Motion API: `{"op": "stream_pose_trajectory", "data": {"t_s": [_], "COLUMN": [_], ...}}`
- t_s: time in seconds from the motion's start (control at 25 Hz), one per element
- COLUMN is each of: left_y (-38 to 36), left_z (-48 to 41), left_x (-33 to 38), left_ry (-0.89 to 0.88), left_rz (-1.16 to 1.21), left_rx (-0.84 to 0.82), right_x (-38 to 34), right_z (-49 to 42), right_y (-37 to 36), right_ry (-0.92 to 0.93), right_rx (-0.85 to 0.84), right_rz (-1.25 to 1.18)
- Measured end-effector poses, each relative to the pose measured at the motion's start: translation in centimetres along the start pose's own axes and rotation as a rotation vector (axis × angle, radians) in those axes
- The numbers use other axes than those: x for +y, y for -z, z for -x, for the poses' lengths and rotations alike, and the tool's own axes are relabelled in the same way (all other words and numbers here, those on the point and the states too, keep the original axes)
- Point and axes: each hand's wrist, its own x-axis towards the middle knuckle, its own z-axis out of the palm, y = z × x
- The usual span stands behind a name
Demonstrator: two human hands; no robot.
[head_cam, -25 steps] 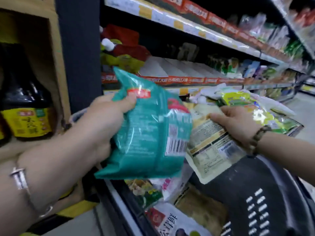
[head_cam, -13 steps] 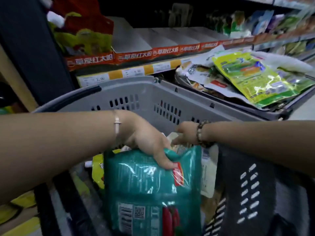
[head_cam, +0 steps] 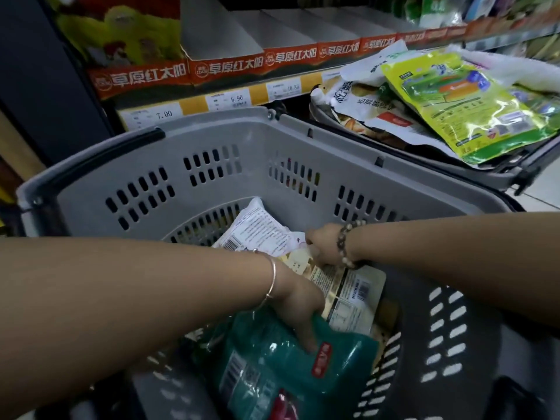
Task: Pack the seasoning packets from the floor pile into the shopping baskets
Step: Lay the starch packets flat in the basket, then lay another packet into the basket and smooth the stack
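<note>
Grey basket (head_cam: 212,137), near: slotted walls, dark handle along the left rim. It holds 3 visible packets.
- Teal packet (head_cam: 281,368), red label and barcode showing, at the near side. The left hand (head_cam: 298,310) grips its top edge, fingers curled over it; thin bangle (head_cam: 272,280) on the wrist.
- Cream packet (head_cam: 354,295), barcode panel facing up, partly under the teal packet. The right hand (head_cam: 321,244) holds its far end; bead bracelet (head_cam: 344,244) on the wrist.
- White packet (head_cam: 257,228), printed side up, against the far wall.

Second basket (head_cam: 515,177), far right: heaped above its rim, a green packet (head_cam: 472,104) on top.

Shelf behind: orange-fronted trays (head_cam: 224,66); price labels (head_cam: 163,114) 7.00, 6.90, 10.86.
</note>
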Motion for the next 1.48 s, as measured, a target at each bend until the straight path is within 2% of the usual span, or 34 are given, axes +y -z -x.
{"op": "stream_pose_trajectory", "data": {"t_s": [0.08, 0.16, 0.28, 0.4, 0.68, 0.88, 1.04, 1.12, 1.24, 1.4, 1.48], "left_y": [0.0, -0.5, -3.1, -4.8, -6.1, -5.6, -2.2, -0.1, 1.7, 0.4, -1.9], "left_z": [1.4, 2.8, 4.6, 3.6, 1.1, 1.3, 1.7, 3.3, 7.5, 14.7, 18.1], "left_x": [-0.4, -1.3, -1.9, -1.2, -1.6, -1.7, -1.8, -2.3, -3.7, -6.4, -8.0], "left_ry": [0.036, 0.093, 0.167, 0.167, 0.197, 0.204, 0.114, 0.054, 0.074, 0.057, 0.068], "left_rz": [-0.128, -0.223, -0.282, -0.358, -0.293, -0.324, -0.331, -0.163, 0.030, 0.262, 0.387], "left_rx": [0.070, -0.014, -0.172, -0.146, -0.099, -0.163, -0.172, -0.089, 0.182, 0.696, 0.987], "right_x": [-0.2, -0.2, -0.5, -0.1, -0.1, -0.2, -0.6, -1.3, -1.9, -3.2, -5.1], "right_z": [0.6, 0.7, 1.1, 1.2, -0.5, -0.3, -0.1, 0.1, 1.1, 3.4, 4.2], "right_y": [1.4, 2.1, 0.8, -1.9, -5.0, -4.8, -3.0, -1.3, 2.2, 8.3, 11.4], "right_ry": [0.045, 0.116, 0.273, 0.352, 0.269, 0.249, 0.236, 0.224, 0.197, 0.184, 0.188], "right_rx": [0.069, 0.102, -0.055, -0.106, -0.190, -0.220, -0.260, -0.269, -0.168, 0.111, 0.261], "right_rz": [0.134, 0.146, 0.190, 0.356, 0.410, 0.409, 0.357, 0.305, 0.250, 0.199, 0.056]}}
